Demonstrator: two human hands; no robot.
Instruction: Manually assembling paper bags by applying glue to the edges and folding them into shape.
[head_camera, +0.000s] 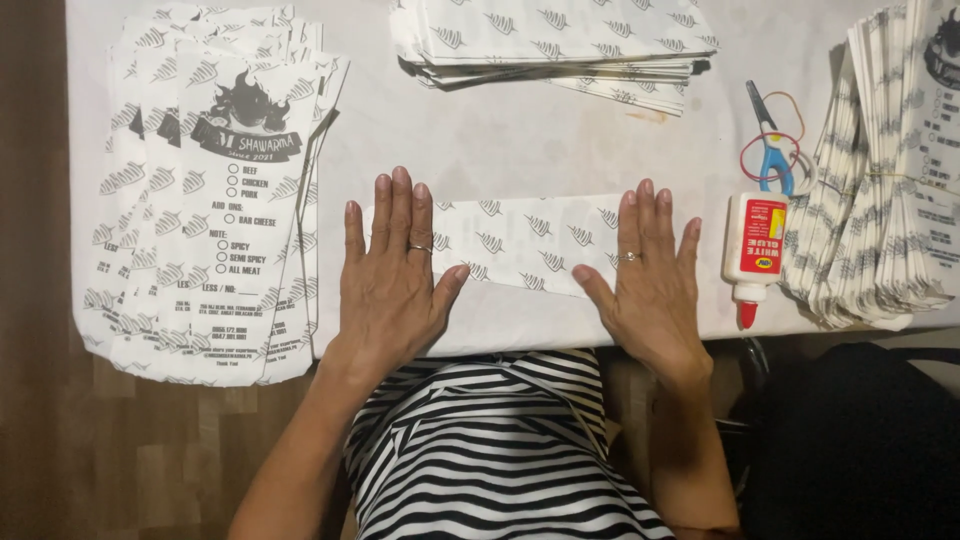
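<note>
A flat white paper bag with a grey leaf pattern (530, 245) lies crosswise on the white table (560, 150) right in front of me. My left hand (392, 270) rests flat on its left end, fingers spread, a ring on one finger. My right hand (648, 275) presses flat on its right end, also with a ring. Neither hand grips anything; both palms lie on the paper.
A fanned stack of printed paper bags (215, 200) lies at the left. Another pile of patterned bags (560, 40) sits at the back. A white glue bottle with a red tip (755, 250), blue scissors (772, 150) and a bundled bag stack (880, 190) are at the right.
</note>
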